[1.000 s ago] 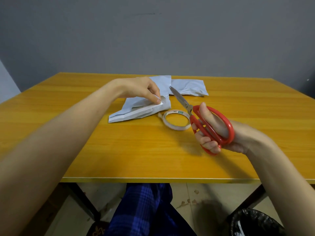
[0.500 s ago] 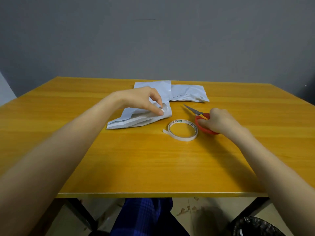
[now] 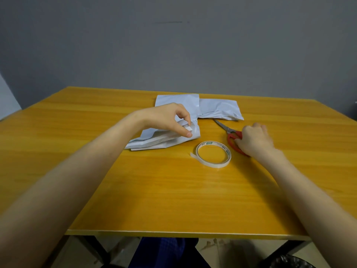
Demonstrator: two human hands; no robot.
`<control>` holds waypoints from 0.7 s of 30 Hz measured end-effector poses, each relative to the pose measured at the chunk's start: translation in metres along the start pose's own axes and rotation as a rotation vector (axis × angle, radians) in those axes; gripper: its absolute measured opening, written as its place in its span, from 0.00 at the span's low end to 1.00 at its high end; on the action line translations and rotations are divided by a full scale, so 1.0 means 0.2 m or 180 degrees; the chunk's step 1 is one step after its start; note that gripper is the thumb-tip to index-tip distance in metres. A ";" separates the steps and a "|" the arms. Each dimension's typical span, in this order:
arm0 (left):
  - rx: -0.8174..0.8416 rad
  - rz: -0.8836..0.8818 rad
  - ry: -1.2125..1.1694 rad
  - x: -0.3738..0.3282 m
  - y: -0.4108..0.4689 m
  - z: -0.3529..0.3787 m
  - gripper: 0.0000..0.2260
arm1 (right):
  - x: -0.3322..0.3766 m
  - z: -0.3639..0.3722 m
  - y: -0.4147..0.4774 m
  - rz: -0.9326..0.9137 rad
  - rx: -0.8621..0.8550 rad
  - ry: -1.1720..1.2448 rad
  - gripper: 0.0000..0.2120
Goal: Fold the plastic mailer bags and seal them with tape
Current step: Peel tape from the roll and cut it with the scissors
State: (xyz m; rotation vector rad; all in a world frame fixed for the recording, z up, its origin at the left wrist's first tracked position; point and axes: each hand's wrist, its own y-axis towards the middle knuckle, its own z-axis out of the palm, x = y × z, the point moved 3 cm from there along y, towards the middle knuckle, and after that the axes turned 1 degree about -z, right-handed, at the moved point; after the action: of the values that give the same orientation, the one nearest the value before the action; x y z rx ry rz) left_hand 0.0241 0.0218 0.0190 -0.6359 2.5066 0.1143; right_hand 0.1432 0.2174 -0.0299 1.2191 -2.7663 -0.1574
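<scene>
A folded white mailer bag (image 3: 160, 141) lies on the wooden table (image 3: 173, 200). My left hand (image 3: 166, 120) hovers over its right end and pinches a short white strip of tape (image 3: 189, 129) between thumb and fingertip. To the right of the bag a thin roll of tape (image 3: 213, 154) lies flat with its loose end sticking out to the left. Red-handled scissors (image 3: 224, 127) lie on the table, blades pointing away from me. My right hand (image 3: 253, 140) covers their handles with its fingers curled round them.
More white mailer bags (image 3: 218, 109) lie flat behind the folded one, near the table's far side. A grey wall stands behind the table. A black bin (image 3: 286, 262) sits on the floor at the lower right, beyond the table's near edge.
My right hand brought the scissors down from the air onto the table, to the right of the tape roll. My left hand kept the tape strip pinched over the folded bag.
</scene>
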 end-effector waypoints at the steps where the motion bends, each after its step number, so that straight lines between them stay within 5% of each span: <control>1: -0.0007 0.0003 -0.0015 0.00 0.00 0.00 0.05 | 0.01 -0.01 -0.01 -0.0153 -0.0207 -0.0064 0.20; 4: -0.0021 0.0035 -0.0074 0.00 0.00 -0.01 0.05 | 0.11 -0.04 -0.09 -0.1010 -0.0312 0.0635 0.19; 7: -0.0037 0.0062 -0.0121 0.00 0.00 -0.02 0.04 | 0.23 -0.07 -0.22 -0.1773 0.0905 0.0705 0.20; 10: -0.0056 0.0091 -0.0143 0.01 0.00 -0.02 0.05 | 0.26 -0.07 -0.25 -0.2142 0.1213 0.0540 0.12; 16: 0.0051 0.0081 -0.0141 0.05 0.03 -0.01 0.05 | 0.21 -0.05 -0.15 -0.1808 0.0952 0.0861 0.04; 21: 0.0130 0.0190 -0.0290 0.05 0.05 0.01 0.04 | 0.23 -0.07 -0.09 -0.1480 0.0667 0.1017 0.12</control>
State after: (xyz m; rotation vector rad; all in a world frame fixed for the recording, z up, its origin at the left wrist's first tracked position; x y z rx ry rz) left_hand 0.0145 0.0268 0.0113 -0.5278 2.4341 0.1111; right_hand 0.1278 0.1709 -0.0165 1.7487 -2.2349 0.2729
